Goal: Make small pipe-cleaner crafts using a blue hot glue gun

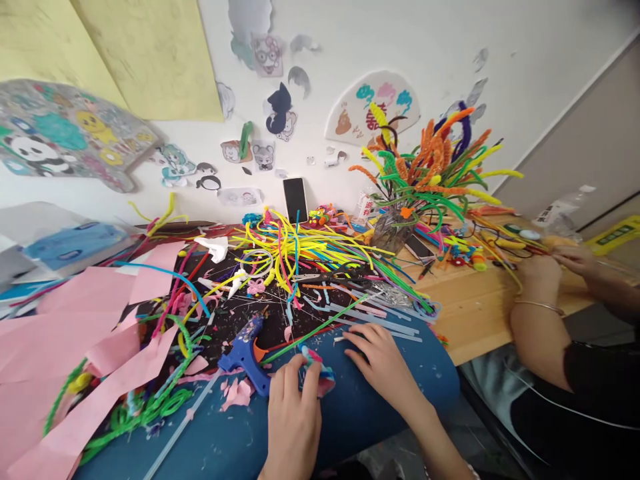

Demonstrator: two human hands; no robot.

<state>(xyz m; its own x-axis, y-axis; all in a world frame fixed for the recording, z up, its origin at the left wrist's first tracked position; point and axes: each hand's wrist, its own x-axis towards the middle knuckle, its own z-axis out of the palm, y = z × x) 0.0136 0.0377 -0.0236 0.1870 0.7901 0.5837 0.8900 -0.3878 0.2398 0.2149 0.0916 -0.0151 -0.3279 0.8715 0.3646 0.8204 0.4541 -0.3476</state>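
Note:
At the near edge of the blue table mat, the fingers of my left hand (294,417) are closed around a small fuzzy blue and pink pipe-cleaner piece (325,377), partly hidden behind the fingertips. My right hand (383,360) rests on the mat with its fingers apart. A short white stick (340,339) lies by its fingertips; I cannot tell whether they touch. Left of my left hand lies a blue hot glue gun (245,357) with a long clear glue stick (185,423) in its back. A green pipe cleaner (317,327) stretches beyond both hands.
Yellow pipe cleaners (285,243) heap behind dark-handled pliers (325,275). Loose glue sticks (380,320) lie beyond my right hand. Pink sheets (65,327) cover the left. A vase of pipe cleaners (393,230) and a phone (295,199) stand behind. A co-worker's arm (537,313) is at right.

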